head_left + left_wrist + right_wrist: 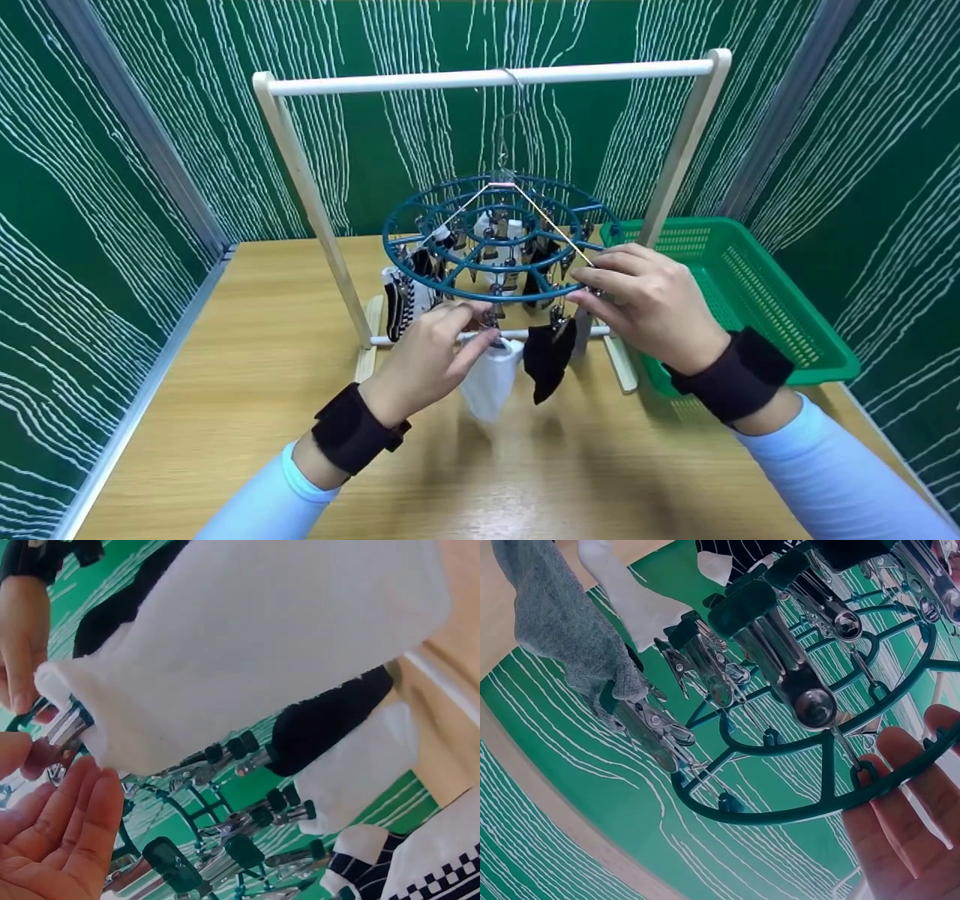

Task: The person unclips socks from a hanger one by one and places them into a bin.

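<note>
A round dark-teal clip hanger (pixel 442 289) with many metal clips hangs by its hook from a white rail. My left hand (pixel 424 356) pinches a metal clip (pixel 69 727) at its front edge, thumb on one side and fingertips on the other. From that clip a white sock (pixel 487 382) hangs by its cuff. My right hand (pixel 652 304) grips the hanger's rim at the right front, with its fingers (pixel 900 821) behind the ring. Just left of and below that hand hangs a black sock (pixel 549 360); a grey sock (pixel 570 637) is clipped nearby.
The wooden stand (pixel 300 180) frames the hanger, its feet on the table (pixel 247 420). Behind my right hand sits a green plastic basket (pixel 795 322). Checkered socks (pixel 401 307) and other socks hang on the left and far sides. Green white-streaked walls (pixel 112 187) enclose the table.
</note>
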Demonstrator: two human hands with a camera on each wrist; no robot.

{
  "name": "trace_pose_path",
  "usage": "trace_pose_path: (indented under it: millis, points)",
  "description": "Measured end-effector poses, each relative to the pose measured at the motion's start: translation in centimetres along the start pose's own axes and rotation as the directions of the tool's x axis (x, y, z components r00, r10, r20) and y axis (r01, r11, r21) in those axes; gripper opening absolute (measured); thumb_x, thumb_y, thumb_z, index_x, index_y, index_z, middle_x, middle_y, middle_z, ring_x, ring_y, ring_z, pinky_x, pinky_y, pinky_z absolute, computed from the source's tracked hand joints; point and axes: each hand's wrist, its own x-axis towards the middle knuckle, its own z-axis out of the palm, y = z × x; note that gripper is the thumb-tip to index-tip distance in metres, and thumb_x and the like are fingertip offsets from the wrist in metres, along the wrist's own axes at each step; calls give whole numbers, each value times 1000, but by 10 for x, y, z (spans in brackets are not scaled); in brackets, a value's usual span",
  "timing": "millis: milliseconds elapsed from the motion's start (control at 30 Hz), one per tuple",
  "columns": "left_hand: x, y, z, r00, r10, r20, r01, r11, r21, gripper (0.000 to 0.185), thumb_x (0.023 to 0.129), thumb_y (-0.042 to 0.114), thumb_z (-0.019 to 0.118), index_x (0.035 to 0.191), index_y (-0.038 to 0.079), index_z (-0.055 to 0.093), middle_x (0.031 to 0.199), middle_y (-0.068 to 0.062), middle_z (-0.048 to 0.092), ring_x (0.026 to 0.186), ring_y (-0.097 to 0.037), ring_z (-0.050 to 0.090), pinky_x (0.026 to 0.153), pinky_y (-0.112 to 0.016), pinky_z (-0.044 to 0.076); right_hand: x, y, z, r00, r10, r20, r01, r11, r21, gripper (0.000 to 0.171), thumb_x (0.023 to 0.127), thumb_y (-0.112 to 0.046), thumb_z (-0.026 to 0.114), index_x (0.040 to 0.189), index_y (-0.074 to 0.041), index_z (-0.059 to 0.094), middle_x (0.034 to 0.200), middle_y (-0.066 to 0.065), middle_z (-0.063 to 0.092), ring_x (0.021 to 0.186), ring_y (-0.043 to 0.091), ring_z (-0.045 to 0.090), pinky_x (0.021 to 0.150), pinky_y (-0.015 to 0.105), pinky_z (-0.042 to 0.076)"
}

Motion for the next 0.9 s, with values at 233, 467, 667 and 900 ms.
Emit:
trace_pose_path:
  millis: [233, 467, 667, 900]
  points:
    - [0, -1, 0, 1000, -19, 5, 19, 997, -78, 23, 99, 11, 81, 112, -7, 73, 102, -17, 81, 91, -27, 78, 81, -37, 68, -2, 1, -1, 1000, -6, 5, 6, 1000, -2, 50, 111, -44, 59, 106, -2, 84, 97, 18, 82, 92, 36, 77, 78, 52, 66]
    - [3, 1, -1, 999, -43, 14, 44, 988, -150, 20, 94, 7, 85, 104, -8, 77, 102, -20, 83, 81, -26, 80, 76, -36, 68, -6, 0, -1, 1000, 10, 2, -10, 1000, 9, 50, 111, -45, 59, 110, -3, 85, 99, 18, 82, 95, 37, 76, 80, 53, 66]
    - [6, 2, -1, 998, -65, 5, 65, 987, -149, 21, 93, 7, 86, 103, -9, 79, 98, -19, 83, 75, -24, 79, 73, -34, 68, -10, -5, -4, 999, 39, 1, -39, 999, 11, 51, 111, -47, 58, 113, -3, 84, 105, 19, 82, 104, 39, 76, 85, 56, 66]
    - [7, 3, -2, 997, -70, -12, 68, 987, -142, 20, 92, 8, 87, 101, -8, 79, 95, -18, 83, 73, -24, 79, 71, -33, 68, -15, -18, -8, 995, 70, -76, -68, 997, 27, 51, 109, -49, 61, 118, -3, 82, 118, 21, 79, 107, 39, 74, 89, 53, 64]
